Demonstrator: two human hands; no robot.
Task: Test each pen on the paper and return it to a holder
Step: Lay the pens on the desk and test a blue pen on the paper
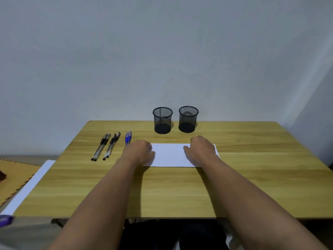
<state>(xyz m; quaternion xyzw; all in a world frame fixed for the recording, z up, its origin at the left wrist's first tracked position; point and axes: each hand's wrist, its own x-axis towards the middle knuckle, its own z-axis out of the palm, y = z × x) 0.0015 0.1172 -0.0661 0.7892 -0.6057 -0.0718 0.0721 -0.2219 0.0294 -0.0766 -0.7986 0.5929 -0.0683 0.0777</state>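
- Under both palms, a white sheet of paper [170,155] is lying flat on the wooden desk [252,159].
- The left hand [138,152] is resting on its left edge, fingers loosely curled and grasping nothing.
- The right hand [201,149] is pressing on its right part, fingers relaxed and grasping nothing.
- Two blue pens [128,138] are lying just beyond the left fingers.
- Four black pens [106,146] are lying further left in two pairs.
- Two black mesh holders, left [162,120] and right [188,119], are standing beyond the fingertips.
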